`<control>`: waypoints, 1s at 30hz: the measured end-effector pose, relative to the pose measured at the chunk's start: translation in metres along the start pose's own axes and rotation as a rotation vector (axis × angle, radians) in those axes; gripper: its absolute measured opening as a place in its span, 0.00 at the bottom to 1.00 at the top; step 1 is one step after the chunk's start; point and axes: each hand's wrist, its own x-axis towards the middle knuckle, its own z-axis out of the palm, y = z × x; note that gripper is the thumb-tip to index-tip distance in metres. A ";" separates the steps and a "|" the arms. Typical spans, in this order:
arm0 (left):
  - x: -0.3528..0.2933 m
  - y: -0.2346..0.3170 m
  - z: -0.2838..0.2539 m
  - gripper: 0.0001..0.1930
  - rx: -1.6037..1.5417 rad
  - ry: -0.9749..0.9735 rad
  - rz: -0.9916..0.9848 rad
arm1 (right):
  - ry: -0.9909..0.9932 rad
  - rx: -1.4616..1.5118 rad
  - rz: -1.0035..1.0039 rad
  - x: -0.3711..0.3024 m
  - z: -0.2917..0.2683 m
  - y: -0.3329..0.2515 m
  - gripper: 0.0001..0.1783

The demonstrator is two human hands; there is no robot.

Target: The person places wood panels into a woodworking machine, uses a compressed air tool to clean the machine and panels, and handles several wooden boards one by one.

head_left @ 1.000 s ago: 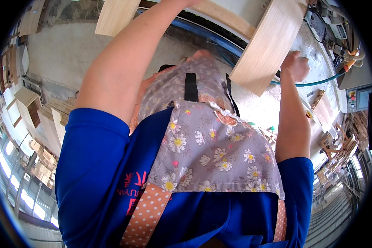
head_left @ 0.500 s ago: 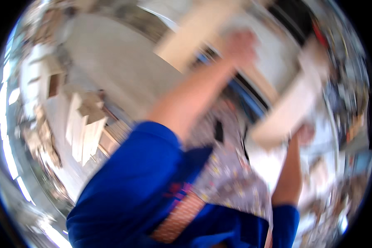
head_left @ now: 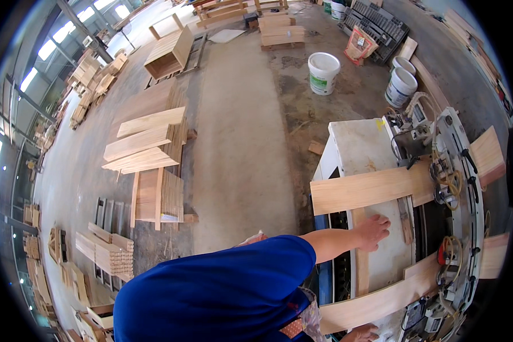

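From where I stand, the person in the blue sleeve (head_left: 228, 285) has the left arm stretched out over the white-topped woodworking machine (head_left: 353, 139), the left hand (head_left: 373, 232) above the bare pale surface between two long wooden boards. Its fingers are slightly apart and a little bent, with nothing between them; whether they touch the tabletop I can't tell. The upper board (head_left: 359, 189) lies across the machine just beside that hand, its far part reaching toward the long pale metal beam (head_left: 472, 219) hung with cables and hoses. The lower board (head_left: 382, 297) runs toward the same beam, its near end by the person's apron (head_left: 312, 319). The right hand (head_left: 361, 334) is near that board's edge, partly cut off by the bottom of the view, so I can't tell whether its fingers grip anything. A narrow wooden strip (head_left: 360, 268) lies along the machine's near side. Out on the floor, a white bucket (head_left: 323, 74) stands upright past the machine, and pale planks (head_left: 145, 139) are piled further left.
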 end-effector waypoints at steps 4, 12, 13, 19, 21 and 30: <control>0.002 -0.002 0.002 0.25 0.004 -0.020 -0.022 | -0.001 -0.037 0.021 -0.007 0.029 0.000 0.19; 0.004 0.001 -0.005 0.26 -0.039 -0.107 -0.002 | 0.262 -0.143 -0.293 -0.025 0.046 0.027 0.15; 0.004 0.003 -0.005 0.25 -0.042 -0.099 -0.003 | 0.255 -0.130 -0.289 -0.024 0.042 0.022 0.15; 0.000 -0.004 -0.004 0.25 -0.051 -0.057 -0.013 | 0.203 -0.089 -0.243 -0.016 0.043 0.020 0.17; -0.001 -0.003 -0.002 0.25 -0.051 -0.030 -0.009 | 0.172 -0.086 -0.199 -0.018 0.043 0.022 0.17; -0.001 0.001 -0.008 0.25 -0.081 -0.060 -0.004 | 0.055 -0.055 -0.057 -0.024 0.031 0.019 0.20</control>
